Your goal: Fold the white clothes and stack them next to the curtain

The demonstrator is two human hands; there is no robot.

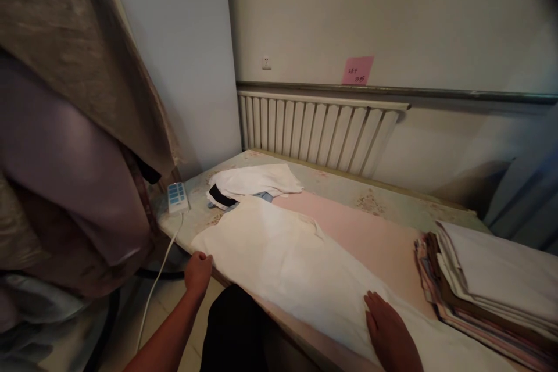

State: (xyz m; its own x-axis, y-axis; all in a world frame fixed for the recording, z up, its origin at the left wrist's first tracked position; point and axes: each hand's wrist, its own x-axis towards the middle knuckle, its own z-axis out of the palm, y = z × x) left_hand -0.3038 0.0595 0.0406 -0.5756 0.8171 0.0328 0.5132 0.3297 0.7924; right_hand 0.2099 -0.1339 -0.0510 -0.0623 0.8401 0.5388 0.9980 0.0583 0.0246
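A long white garment [279,244] lies spread over the table, with a few creases in it. My left hand [198,273] is closed at the garment's near left edge, its fingertips gripping the cloth there. Flat on the right-hand part of the same garment rests my right hand [390,328], fingers stretched out. Beyond the garment's far left end is a crumpled white cloth [257,179] with a black and blue part partly tucked under it.
A pink sheet [357,232] covers part of the flowered tabletop [375,200]. Folded fabrics [501,273] are stacked at the right. A power strip [176,196] sits at the left corner, its white cord hanging down. Hung fabrics [74,145] crowd the left; a radiator [314,128] stands behind.
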